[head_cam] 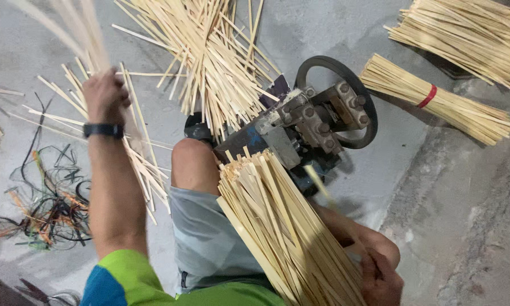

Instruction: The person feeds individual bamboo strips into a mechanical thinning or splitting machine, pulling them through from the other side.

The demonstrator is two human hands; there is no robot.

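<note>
My left hand [103, 93], with a black band at the wrist, is raised at the upper left and closed around a blurred handful of bamboo strips [76, 28]. My right hand [379, 277] sits low at the bottom right, gripping a thick bundle of flat bamboo strips [280, 226] that rests across my lap and points up toward a small metal machine [300, 127]. One thin strip [318, 184] sticks out from near the right hand toward the machine. My bare knee [193, 164] is just left of the bundle.
The machine has a black wheel [365, 99] on its right side. A loose heap of strips [215, 62] lies behind it. A bundle tied with a red band [436, 99] and another pile [470, 34] lie at the right. Tangled cords [48, 198] cover the floor at left.
</note>
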